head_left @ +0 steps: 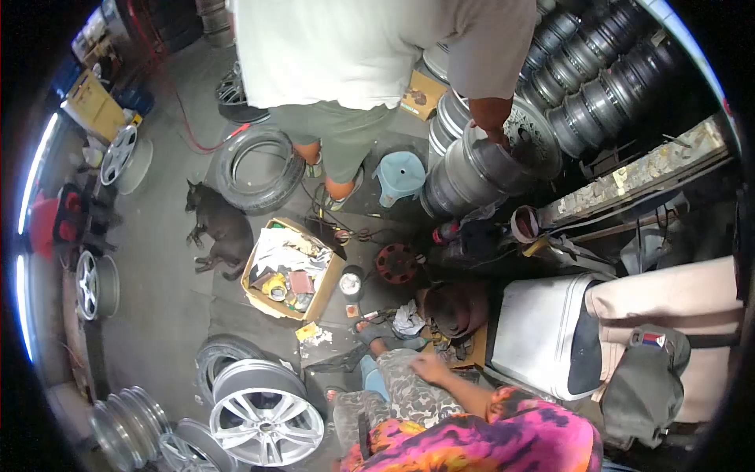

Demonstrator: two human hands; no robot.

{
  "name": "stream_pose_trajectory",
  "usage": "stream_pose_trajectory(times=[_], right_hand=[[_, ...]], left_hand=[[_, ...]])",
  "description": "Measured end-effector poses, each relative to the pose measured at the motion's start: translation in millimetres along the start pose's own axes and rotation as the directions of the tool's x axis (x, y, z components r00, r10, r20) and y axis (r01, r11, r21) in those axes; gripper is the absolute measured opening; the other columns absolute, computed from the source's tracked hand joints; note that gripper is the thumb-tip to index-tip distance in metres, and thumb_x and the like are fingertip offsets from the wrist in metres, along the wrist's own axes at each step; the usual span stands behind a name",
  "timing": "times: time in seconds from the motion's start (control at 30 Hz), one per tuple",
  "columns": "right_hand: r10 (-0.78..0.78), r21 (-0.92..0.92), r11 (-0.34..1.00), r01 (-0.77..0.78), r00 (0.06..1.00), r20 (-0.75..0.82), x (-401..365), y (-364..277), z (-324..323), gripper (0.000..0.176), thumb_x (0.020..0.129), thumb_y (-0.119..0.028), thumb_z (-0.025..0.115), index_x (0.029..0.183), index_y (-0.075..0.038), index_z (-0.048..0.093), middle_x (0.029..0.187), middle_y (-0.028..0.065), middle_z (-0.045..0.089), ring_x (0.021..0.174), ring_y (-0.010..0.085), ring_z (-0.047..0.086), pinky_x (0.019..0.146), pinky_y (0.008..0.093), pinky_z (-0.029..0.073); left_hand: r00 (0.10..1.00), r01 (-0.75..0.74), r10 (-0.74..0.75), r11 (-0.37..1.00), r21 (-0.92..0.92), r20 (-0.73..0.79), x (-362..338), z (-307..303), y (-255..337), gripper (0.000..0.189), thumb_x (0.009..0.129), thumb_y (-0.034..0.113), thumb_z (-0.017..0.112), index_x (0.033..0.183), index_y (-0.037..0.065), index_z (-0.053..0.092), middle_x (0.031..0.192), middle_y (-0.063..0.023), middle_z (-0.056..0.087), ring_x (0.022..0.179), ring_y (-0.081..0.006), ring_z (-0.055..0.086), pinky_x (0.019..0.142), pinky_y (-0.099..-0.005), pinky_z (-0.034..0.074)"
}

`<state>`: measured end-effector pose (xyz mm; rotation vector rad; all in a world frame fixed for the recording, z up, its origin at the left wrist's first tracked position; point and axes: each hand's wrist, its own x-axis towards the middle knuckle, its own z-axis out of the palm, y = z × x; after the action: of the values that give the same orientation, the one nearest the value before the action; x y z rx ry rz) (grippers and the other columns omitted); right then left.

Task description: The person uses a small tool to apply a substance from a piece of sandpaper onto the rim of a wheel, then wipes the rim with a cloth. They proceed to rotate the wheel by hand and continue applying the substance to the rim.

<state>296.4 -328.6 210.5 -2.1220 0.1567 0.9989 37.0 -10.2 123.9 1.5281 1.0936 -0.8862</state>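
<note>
My right hand (429, 367) rests on the camouflage shorts (405, 385) near my knee, with its fingers loosely spread and nothing in them. No part of my left hand shows. Between my legs, part of a blue seat (375, 377) is visible. Just ahead of my feet lie crumpled white material (408, 319) and a dark round metal part (456, 309). A silver alloy wheel (267, 425) stands to the left of my legs.
A co-worker in a white shirt (338, 55) stands ahead, one hand at stacked rims (464, 177). Around the floor are a cardboard box (314, 303), a dark dog (220, 224), a tyre (228, 177) and a blue stool (401, 175). A white padded seat (535, 334) is right.
</note>
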Motion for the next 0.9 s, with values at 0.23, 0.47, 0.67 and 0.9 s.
stream_pose_trajectory(times=[0.23,0.47,0.67,0.9], right_hand=[[-0.371,-0.034,0.928,0.37,0.927,-0.049,3.5,-39.7,91.8,0.034,0.089,-0.038,0.066,0.09,-0.005,0.071,0.085,0.0191,0.068,0.08,0.0348,0.067,0.073,0.0418,0.051],[-0.139,-0.307,0.943,0.125,0.99,-0.025,-23.6,63.0,104.9,0.042,0.088,-0.047,0.06,0.091,-0.007,0.071,0.092,0.0219,0.068,0.092,0.0421,0.065,0.079,0.0485,0.05],[-0.048,-0.407,0.912,0.047,0.999,0.008,-38.4,33.2,102.9,0.04,0.088,-0.046,0.06,0.096,-0.008,0.069,0.099,0.0228,0.069,0.097,0.0424,0.064,0.082,0.0491,0.051],[-0.143,-0.355,0.914,0.195,0.976,0.167,-27.0,-1.3,124.8,0.04,0.083,-0.046,0.068,0.102,-0.011,0.072,0.103,0.0204,0.07,0.101,0.0384,0.065,0.086,0.0452,0.051]], left_hand=[[0.999,-0.034,0.035,0.996,-0.081,0.007,2.1,-4.5,-62.7,0.041,0.091,0.034,0.059,0.107,-0.002,0.067,0.097,-0.0262,0.07,0.094,-0.0378,0.069,0.078,-0.0452,0.053],[0.999,-0.048,0.048,0.988,-0.144,-0.005,-6.9,-9.7,-109.6,0.041,0.091,0.034,0.058,0.107,-0.002,0.067,0.098,-0.026,0.07,0.094,-0.0375,0.069,0.078,-0.045,0.053],[1.0,-0.027,0.026,0.985,-0.168,-0.007,-13.8,-12.8,-132.9,0.04,0.091,0.034,0.058,0.107,-0.002,0.067,0.098,-0.0258,0.07,0.093,-0.0373,0.069,0.078,-0.0448,0.053],[1.0,-0.016,0.015,0.986,-0.167,-0.008,-24.3,-22.0,-118.1,0.04,0.091,0.033,0.058,0.107,-0.003,0.067,0.098,-0.0256,0.07,0.093,-0.037,0.069,0.079,-0.0445,0.053]])
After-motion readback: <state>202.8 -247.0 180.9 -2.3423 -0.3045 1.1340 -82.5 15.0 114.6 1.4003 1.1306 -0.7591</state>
